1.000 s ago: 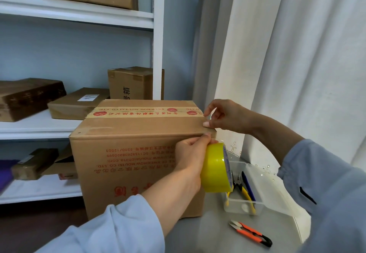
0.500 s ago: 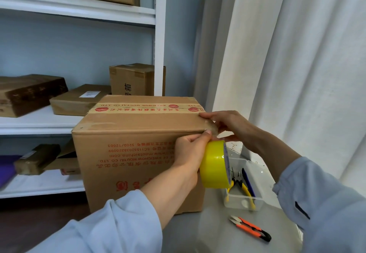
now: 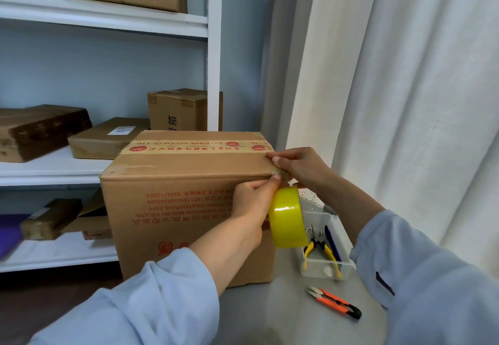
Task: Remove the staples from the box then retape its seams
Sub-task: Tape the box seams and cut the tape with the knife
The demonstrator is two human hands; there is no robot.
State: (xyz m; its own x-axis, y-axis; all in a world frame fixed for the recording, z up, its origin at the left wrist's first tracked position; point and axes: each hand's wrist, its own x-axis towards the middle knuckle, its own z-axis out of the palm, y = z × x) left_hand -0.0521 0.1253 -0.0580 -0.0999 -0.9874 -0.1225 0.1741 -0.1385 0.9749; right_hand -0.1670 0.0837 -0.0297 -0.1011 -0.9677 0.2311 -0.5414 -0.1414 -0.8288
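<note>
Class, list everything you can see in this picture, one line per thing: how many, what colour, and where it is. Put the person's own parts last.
Cardboard box: one, brown with red print, on the grey table, in front of the shelves.
Tape roll: one, yellow, at the box's upper right corner.
Clear bin: one, transparent, right of the box.
Pliers: one, yellow handles, inside the bin.
Snips: one, orange and black, on the table in front of the bin.
Shelf boxes: several, brown, on the white shelves.
Curtain: one, white, right side.
Left hand: one, grip on the tape roll.
Right hand: one, fingers pressing at the box's top corner.
</note>
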